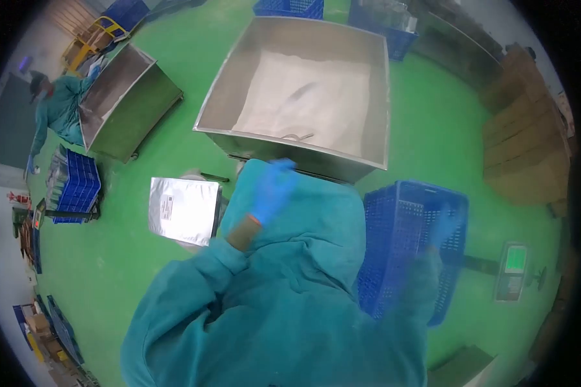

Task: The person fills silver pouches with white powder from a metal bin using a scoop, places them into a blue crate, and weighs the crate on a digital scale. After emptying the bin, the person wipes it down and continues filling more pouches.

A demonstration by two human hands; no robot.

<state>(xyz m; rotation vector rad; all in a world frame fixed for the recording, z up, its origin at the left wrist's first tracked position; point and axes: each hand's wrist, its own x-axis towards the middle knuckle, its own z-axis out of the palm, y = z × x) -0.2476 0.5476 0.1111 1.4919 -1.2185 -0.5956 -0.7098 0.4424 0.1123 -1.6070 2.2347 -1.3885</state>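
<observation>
My left hand [274, 192], in a blue glove, is over my green-clad lap; its fingers look curled, but blur hides whether they hold anything. Over the blue basket [384, 238] on my right is my right hand [447, 226], gloved in blue and smeared by motion. A silver pouch [184, 209] with a white label lies flat on a stand to my left. In front of my knees stands a large steel bin [290, 151] holding white powder [303, 97], with a metal scoop handle [298, 137] showing near its front wall.
A scale display [515, 259] stands right of the basket. Cardboard boxes [519, 135] are stacked at the far right. At the left, a co-worker [64, 106] in green leans by another steel bin [132, 106], near a blue crate [77, 184]. More blue crates [290, 8] stand beyond the large bin.
</observation>
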